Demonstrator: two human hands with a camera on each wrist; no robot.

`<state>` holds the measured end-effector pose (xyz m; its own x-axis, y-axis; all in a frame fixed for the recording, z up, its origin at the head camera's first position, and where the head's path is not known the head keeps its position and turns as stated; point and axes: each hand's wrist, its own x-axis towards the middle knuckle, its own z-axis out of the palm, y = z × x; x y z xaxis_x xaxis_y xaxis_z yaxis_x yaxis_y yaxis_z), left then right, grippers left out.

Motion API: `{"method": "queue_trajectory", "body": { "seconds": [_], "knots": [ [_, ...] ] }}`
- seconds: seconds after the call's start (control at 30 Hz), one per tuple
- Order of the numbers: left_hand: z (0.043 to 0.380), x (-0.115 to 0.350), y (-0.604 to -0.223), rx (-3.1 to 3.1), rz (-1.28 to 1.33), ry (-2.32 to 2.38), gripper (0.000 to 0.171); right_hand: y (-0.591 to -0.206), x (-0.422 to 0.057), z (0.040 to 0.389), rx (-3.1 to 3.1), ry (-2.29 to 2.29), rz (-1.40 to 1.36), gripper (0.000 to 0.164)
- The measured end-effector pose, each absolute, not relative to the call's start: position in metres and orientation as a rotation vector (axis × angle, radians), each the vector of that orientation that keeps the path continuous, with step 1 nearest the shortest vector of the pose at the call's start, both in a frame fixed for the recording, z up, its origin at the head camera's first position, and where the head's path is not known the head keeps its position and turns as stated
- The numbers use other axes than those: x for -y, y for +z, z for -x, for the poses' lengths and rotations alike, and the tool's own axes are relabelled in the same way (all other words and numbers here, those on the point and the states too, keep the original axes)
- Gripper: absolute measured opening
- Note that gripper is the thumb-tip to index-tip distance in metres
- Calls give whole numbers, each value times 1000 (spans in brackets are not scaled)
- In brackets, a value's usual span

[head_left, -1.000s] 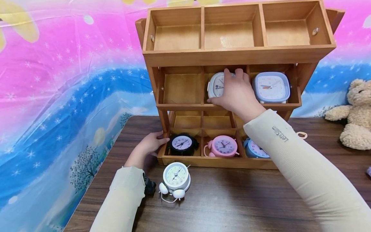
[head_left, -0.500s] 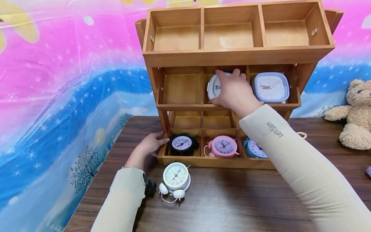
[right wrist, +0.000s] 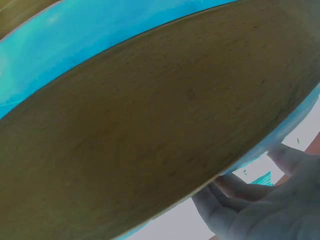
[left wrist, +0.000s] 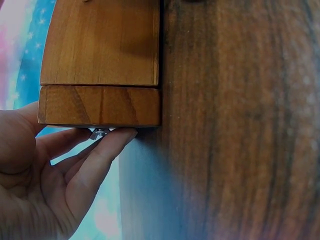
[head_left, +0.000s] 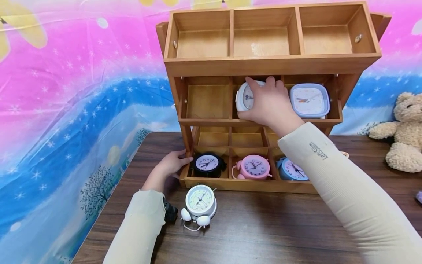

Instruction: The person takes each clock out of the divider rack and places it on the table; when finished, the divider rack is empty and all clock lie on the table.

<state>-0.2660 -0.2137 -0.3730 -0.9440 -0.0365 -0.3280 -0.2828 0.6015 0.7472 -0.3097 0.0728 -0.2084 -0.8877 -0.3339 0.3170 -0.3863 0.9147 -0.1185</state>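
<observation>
My right hand (head_left: pixel 271 104) grips a white rounded alarm clock (head_left: pixel 244 99) in the middle compartment of the wooden rack's (head_left: pixel 270 66) second tier. Its fingers reach over the clock's top with the thumb low at the front, hiding most of the dial. In the right wrist view, the fingers (right wrist: pixel 212 210) bend behind a wooden board. Low on the rack's left side, my left hand (head_left: pixel 169 165) rests against the frame. The left wrist view has its extended thumb and fingers touching the wooden side (left wrist: pixel 100 105), near a metal screw (left wrist: pixel 99 133).
A lavender square clock (head_left: pixel 310 101) sits right of the gripped one. Black (head_left: pixel 207 165), pink (head_left: pixel 254 167) and blue (head_left: pixel 293 169) alarm clocks fill the bottom tier. A white twin-bell clock (head_left: pixel 199 201) lies on the table (head_left: pixel 263 227). A teddy bear (head_left: pixel 408 135) sits far right.
The right hand's index finger has shifted left over the white clock, covering more of its dial. The left hand has stayed in place on the rack.
</observation>
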Motion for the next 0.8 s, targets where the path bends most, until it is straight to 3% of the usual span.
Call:
{"method": "queue_trajectory", "body": {
  "seconds": [0.57, 0.8],
  "knots": [
    [266, 213, -371, -2534, 267, 1274, 65, -214, -77, 306, 2626, 369, -574, 83],
    [265, 214, -369, -2517, 264, 1286, 65, -213, -74, 297, 2647, 342, -604, 86]
  ]
}}
